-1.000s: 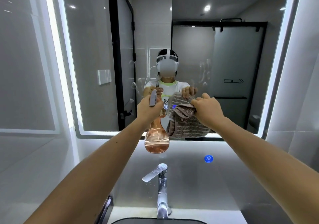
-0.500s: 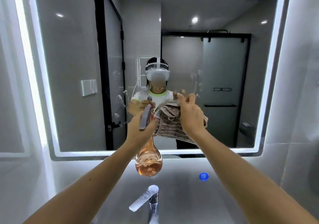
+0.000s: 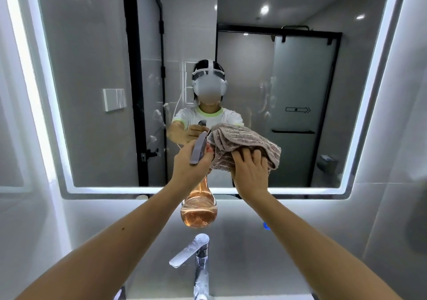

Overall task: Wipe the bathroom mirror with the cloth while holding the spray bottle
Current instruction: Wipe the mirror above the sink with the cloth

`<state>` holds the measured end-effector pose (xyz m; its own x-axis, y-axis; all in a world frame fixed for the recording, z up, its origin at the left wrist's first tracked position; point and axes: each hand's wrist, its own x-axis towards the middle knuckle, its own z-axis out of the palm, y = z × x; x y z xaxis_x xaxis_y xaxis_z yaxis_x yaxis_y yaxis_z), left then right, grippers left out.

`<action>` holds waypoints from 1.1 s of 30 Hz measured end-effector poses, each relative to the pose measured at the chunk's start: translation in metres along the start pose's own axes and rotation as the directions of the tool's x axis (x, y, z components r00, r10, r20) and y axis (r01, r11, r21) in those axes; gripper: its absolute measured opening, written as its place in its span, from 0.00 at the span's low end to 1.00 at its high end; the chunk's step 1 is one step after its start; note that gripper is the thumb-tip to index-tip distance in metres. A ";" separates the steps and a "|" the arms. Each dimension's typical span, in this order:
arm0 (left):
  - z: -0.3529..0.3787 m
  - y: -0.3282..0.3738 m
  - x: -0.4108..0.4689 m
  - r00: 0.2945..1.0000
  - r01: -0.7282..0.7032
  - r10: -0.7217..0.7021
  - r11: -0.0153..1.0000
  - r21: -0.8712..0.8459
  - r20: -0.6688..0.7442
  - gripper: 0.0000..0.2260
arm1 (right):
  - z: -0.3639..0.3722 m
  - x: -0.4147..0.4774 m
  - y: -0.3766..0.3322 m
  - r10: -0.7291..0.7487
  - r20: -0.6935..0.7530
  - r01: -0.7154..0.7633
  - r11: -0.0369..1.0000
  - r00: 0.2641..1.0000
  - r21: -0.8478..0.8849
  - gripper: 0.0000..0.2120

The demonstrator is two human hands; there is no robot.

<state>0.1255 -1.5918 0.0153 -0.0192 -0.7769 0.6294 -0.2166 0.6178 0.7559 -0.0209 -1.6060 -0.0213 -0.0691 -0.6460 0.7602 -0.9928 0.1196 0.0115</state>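
**Cloth on the glass, bottle hanging from your left hand**

Your right hand (image 3: pixel 250 172) presses the brown cloth (image 3: pixel 245 142) flat against the mirror (image 3: pixel 92 68), low and near the centre, just above the lit bottom edge. Fingers (image 3: pixel 242 155) are spread wide over the lower part of the cloth, not curled around it. The cloth is bunched, with folds rising above your hand and spilling to the right.

Your left hand (image 3: pixel 191 164) is wrapped around the neck of the spray bottle (image 3: pixel 198 209), just left of the cloth. Fingers are closed on the neck; the grey spray head (image 3: pixel 198 148) sticks up out of the fist, tilted right, with its tip touching or nearly touching the cloth edge; can't tell which. The round clear body hangs below the hand, roughly upright, about half full of orange-pink liquid. It sits in front of the wall strip under the mirror, above the chrome faucet (image 3: pixel 198 260).

Smears and droplet marks show on the glass left and right of your reflection. The white counter (image 3: pixel 254 298) edge is barely visible at the near bottom of the view, behind the faucet base. A blue indicator dot (image 3: pixel 266 225) peeks out beside your right forearm.
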 end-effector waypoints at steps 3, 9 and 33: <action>0.001 -0.004 0.002 1.000 0.013 -0.013 1.000 0.010 -0.006 0.09 | 0.007 -0.006 -0.001 0.093 0.106 -0.104 0.989 0.990 0.102 0.24; 0.001 -0.006 -0.002 0.998 0.038 -0.037 0.999 -0.035 0.042 0.07 | 0.007 0.009 0.010 0.002 -0.069 0.003 0.997 0.998 0.071 0.17; 0.021 0.029 0.045 0.987 -0.157 0.158 0.981 -0.116 0.001 0.07 | 0.006 0.085 0.054 0.140 -0.242 -0.095 0.977 0.960 0.190 0.27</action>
<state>0.0981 -1.6118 0.0616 -0.0540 -0.6692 0.7411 -0.0957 0.7422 0.6633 -0.0805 -1.6594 0.0400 -0.1820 -0.4214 0.8884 -0.9822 0.0355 -0.1844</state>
